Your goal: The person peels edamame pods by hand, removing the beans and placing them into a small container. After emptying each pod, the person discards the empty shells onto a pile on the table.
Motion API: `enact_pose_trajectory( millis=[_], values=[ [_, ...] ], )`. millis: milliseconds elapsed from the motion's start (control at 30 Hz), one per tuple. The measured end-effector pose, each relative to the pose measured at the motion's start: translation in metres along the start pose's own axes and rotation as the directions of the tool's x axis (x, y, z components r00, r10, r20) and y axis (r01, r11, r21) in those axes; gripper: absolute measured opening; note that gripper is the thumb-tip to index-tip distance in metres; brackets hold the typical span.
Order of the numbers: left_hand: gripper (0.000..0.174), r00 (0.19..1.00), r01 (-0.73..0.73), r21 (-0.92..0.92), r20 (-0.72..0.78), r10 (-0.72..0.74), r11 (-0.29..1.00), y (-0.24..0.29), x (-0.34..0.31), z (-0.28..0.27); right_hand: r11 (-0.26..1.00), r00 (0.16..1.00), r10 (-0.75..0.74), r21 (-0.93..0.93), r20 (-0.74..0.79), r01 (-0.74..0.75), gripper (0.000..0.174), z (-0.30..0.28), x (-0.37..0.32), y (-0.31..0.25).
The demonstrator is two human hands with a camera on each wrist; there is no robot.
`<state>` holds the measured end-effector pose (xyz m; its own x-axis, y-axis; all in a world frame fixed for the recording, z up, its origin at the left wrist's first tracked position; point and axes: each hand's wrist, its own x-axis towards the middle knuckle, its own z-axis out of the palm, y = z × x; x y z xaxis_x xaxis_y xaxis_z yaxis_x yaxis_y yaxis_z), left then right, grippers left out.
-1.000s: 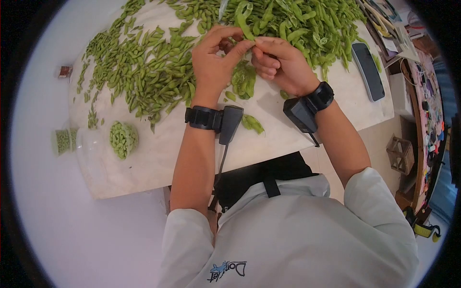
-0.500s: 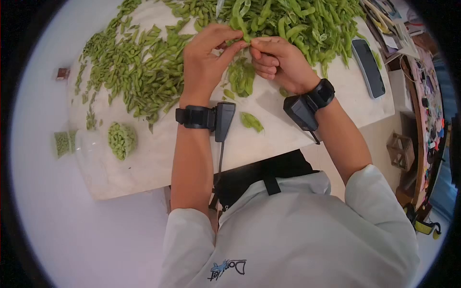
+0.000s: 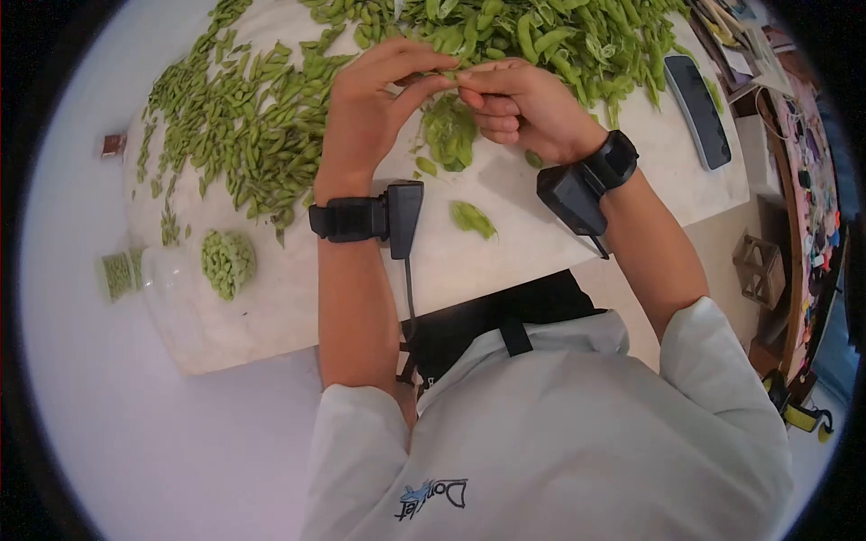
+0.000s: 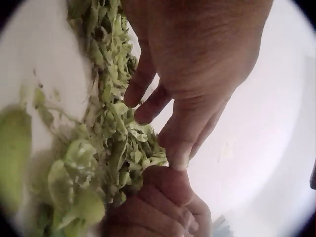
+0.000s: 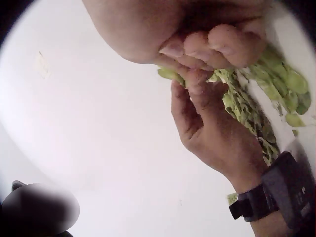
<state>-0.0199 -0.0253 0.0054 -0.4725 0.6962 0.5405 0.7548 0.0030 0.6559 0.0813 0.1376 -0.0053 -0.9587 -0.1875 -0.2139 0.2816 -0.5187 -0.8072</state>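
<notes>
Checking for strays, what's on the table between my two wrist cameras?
Some loose green pod lies on the table between them, seen in the head view.

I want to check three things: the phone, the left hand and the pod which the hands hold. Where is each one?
Phone (image 3: 698,113): head view, middle of the dark screen.
Left hand (image 3: 363,101): head view, back of the hand.
Pod (image 5: 171,74): right wrist view, its exposed part.
</notes>
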Motion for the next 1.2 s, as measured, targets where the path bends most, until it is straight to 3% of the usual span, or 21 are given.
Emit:
enact_pose_trajectory(
  millis=[100,200,300,400,600,800,1000,1100,1200],
  values=[
    [0.018,0.988,0.149,-0.127,-0.016,-0.152,0.981,0.0,-0.002,0.003,0.996,0.998,-0.05,-0.077,-0.03,0.048,0.03,0.001,0.002,0.0],
    [0.018,0.946,0.258,-0.38,-0.087,-0.312,0.888,-0.003,-0.004,0.012,0.989,0.991,-0.132,-0.059,0.019,0.132,0.031,0.004,0.001,-0.004],
    [0.02,0.913,0.355,-0.482,-0.007,-0.408,0.801,-0.007,-0.006,0.013,0.966,0.982,-0.19,-0.172,0.022,0.191,0.031,0.004,0.001,-0.004],
    [0.022,0.915,0.364,-0.441,0.004,-0.404,0.82,-0.005,-0.006,0.009,0.918,0.967,-0.244,-0.34,-0.074,0.205,0.032,0.009,0.0,-0.004],
    [0.02,0.912,0.379,-0.425,0.023,-0.409,0.822,-0.007,-0.007,0.007,0.777,0.931,-0.351,-0.585,-0.095,0.233,0.03,0.006,0.004,0.0],
    [0.023,0.87,0.473,-0.493,0.132,-0.474,0.73,-0.006,-0.006,0.007,0.69,0.906,-0.422,-0.659,-0.033,0.298,0.028,0.007,0.003,-0.002],
    [0.016,0.869,0.448,-0.705,0.196,-0.455,0.551,-0.009,-0.007,0.01,0.519,0.838,-0.542,-0.76,0.06,0.39,0.025,0.009,0.004,0.002],
    [0.021,0.838,0.519,-0.676,0.28,-0.468,0.524,-0.009,-0.006,0.008,0.466,0.805,-0.586,-0.777,0.088,0.424,0.025,0.011,0.006,0.007],
    [0.023,0.806,0.525,-0.676,0.2,-0.557,0.517,-0.007,-0.008,0.017,0.303,0.835,-0.514,-0.869,0.197,0.392,0.023,0.019,0.002,0.005]
  ],
)
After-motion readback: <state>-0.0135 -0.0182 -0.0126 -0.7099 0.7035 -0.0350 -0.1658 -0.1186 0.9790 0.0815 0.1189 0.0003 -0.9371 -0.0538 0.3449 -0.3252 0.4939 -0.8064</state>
